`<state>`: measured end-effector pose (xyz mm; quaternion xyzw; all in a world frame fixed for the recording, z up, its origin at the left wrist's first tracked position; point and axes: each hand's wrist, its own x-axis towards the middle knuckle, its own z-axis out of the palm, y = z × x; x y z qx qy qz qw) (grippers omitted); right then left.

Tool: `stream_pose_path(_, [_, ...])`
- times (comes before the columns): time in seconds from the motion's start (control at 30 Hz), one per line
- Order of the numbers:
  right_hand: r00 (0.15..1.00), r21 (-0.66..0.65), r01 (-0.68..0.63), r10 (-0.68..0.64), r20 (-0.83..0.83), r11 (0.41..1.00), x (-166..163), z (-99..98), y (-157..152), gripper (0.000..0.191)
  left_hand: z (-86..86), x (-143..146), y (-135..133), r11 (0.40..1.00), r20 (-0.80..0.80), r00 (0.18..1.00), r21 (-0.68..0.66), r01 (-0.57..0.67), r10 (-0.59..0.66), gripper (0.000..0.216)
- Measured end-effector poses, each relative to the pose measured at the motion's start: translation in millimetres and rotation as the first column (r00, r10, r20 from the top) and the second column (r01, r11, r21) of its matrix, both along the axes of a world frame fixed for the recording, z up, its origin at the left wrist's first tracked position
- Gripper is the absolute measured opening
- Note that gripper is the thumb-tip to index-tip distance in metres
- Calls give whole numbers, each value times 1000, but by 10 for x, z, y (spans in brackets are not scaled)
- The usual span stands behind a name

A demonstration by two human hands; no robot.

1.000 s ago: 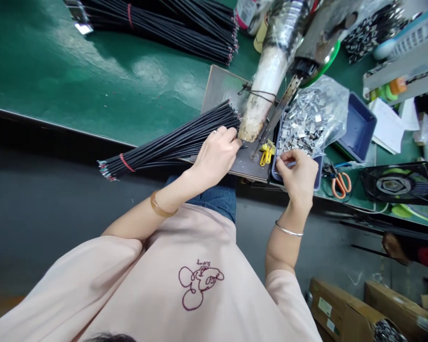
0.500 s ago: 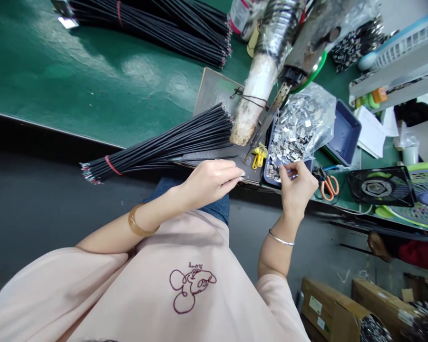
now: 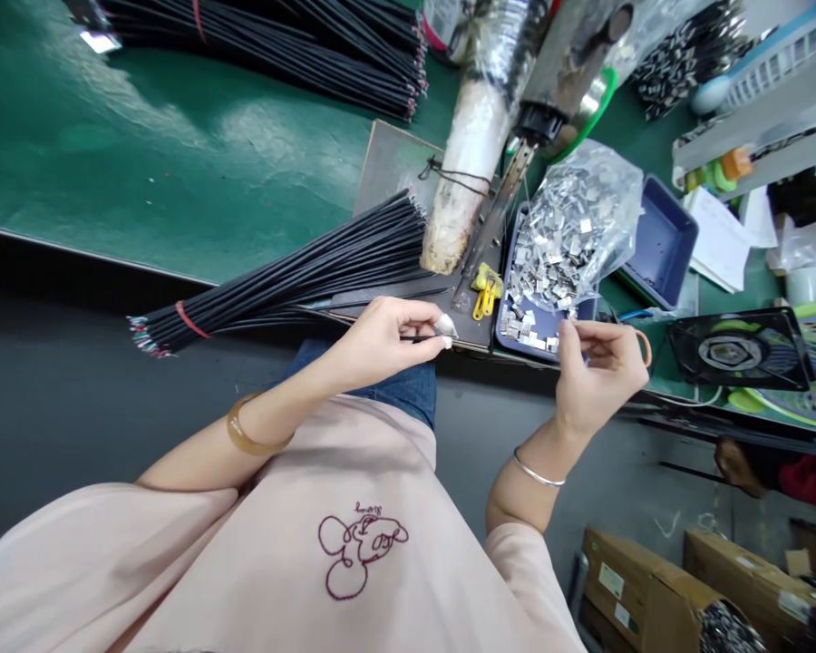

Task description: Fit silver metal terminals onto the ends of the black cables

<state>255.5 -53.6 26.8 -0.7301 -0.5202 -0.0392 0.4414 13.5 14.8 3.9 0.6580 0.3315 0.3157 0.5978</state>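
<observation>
A worker's left hand [image 3: 377,343], at the center of the frame, grips a single black wire [image 3: 414,338] between thumb and fingers, white coverings showing on the fingertips. The wire's end sits at those fingertips, just in front of a gray board [image 3: 391,168] on a green table [image 3: 109,181].

To the right, the right hand [image 3: 598,370] is raised at the near edge of a blue tray [image 3: 546,321], thumb and forefinger drawn close together; whether they grip one of the small metal pieces [image 3: 550,263] cannot be told. The pieces lie loose in the tray and spill from a clear plastic bag [image 3: 616,195].

Left of center, a bundle of black wires [image 3: 278,272] tied with a red band [image 3: 191,320] fans out onto the board, its spread ends beside a stained white pipe [image 3: 459,172]. A slim metal bar [image 3: 496,218] slants down next to the pipe, near a yellow tool [image 3: 486,295] lying on the board.

More black wires [image 3: 299,59] lie across the upper left. At right are a second blue tray [image 3: 670,245], papers [image 3: 721,240] and a black fan [image 3: 741,351]; cardboard boxes [image 3: 626,576] fill the lower right.
</observation>
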Motion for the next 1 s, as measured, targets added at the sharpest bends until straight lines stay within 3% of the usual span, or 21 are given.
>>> stream_pose_path(0.1, [996, -96, -5, 14, 94, 995, -16, 69, -30, 17, 49, -45, -20, 964, -126, 991, 252, 80, -49, 12])
stream_pose_path(0.17, [986, -209, 11, 24, 164, 978, 15, 78, -17, 16, 78, -74, -28, 884, -223, 972, 436, 171, -78, 16])
stream_pose_path(0.23, [982, -313, 7, 52, 179, 950, 56, 67, 20, 15, 85, -87, -25, 821, -276, 956, 520, 237, -102, 21])
stream_pose_path(0.27, [983, -353, -4, 68, 169, 936, 71, 59, 43, 14, 79, -87, -20, 817, -277, 953, 518, 254, -120, 22])
stream_pose_path(0.33, [984, -417, -35, 104, 143, 908, 83, 44, 89, 14, 52, -77, -1, 867, -220, 961, 430, 250, -169, 21])
stream_pose_path(0.43, [974, -492, -81, 173, 145, 867, 67, 20, 156, 14, 7, -50, 35, 983, -30, 989, 111, 145, -143, 16])
stream_pose_path(0.5, [965, -503, -87, 198, 171, 860, 61, -11, 207, 12, -7, -35, 56, 992, 105, 993, -107, 70, -59, 12])
stream_pose_path(0.57, [962, -478, -91, 201, 184, 874, 72, -57, 261, 10, -3, -25, 71, 973, 192, 981, -229, 40, 4, 9])
stream_pose_path(0.83, [967, -369, -82, 164, 197, 926, 100, -152, 335, 12, 35, -2, 73, 950, 237, 970, -313, 20, 58, 7])
stream_pose_path(0.93, [979, -188, -26, 63, 193, 982, -96, -94, 263, 14, 30, 16, 56, 950, 231, 969, -312, -7, 83, 7])
stream_pose_path(1.0, [996, -40, -14, 18, 91, 999, -314, -55, 181, 16, 31, 28, 43, 952, 214, 972, -306, -27, 96, 7])
